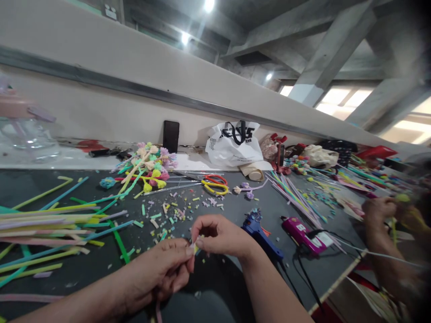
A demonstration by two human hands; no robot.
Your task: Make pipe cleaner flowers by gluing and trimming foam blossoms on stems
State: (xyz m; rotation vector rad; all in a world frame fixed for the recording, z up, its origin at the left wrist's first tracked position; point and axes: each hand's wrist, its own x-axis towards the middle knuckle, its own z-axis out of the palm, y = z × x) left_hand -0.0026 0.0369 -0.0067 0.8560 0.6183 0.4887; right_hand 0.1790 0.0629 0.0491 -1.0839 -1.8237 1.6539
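My left hand [164, 269] and my right hand [220, 235] meet over the dark table [84, 278], both pinching a small pale straw piece [195, 246] between the fingertips. A pink strip [157, 309] hangs down from under my left hand. Small cut straw bits [168, 213] lie scattered just beyond my hands. A blue glue gun [261, 235] lies right of my right hand, touching nothing I hold.
Long coloured straws [50, 224] are piled at the left. Straw flowers [150, 168], scissors [215, 184], a pink glue gun [301, 231], a white plastic bag [234, 143] and a dark phone [171, 136] lie farther back. Another person's hands [387, 213] work at the right.
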